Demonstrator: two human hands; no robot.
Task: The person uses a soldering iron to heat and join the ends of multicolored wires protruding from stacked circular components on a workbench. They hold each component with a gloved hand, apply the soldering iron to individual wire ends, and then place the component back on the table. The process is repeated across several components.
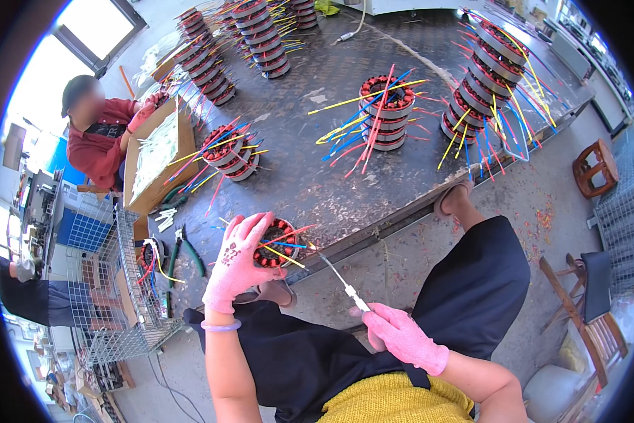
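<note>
Scuffed tabletop [310,187]; round stator [282,248], slender lighter [350,290] in knit-gloved hands [236,262].

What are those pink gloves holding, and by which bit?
The left hand holds the wired ring by its left side; the right hand holds the thin-tipped tool by its handle end.

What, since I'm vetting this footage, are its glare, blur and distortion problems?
Head view: the upper-left window is blown out to white; a black fisheye border with bluish fringing surrounds the scene; the co-worker's face is blurred; the left hand and its wire-wound stator look reasonably sharp.
</note>
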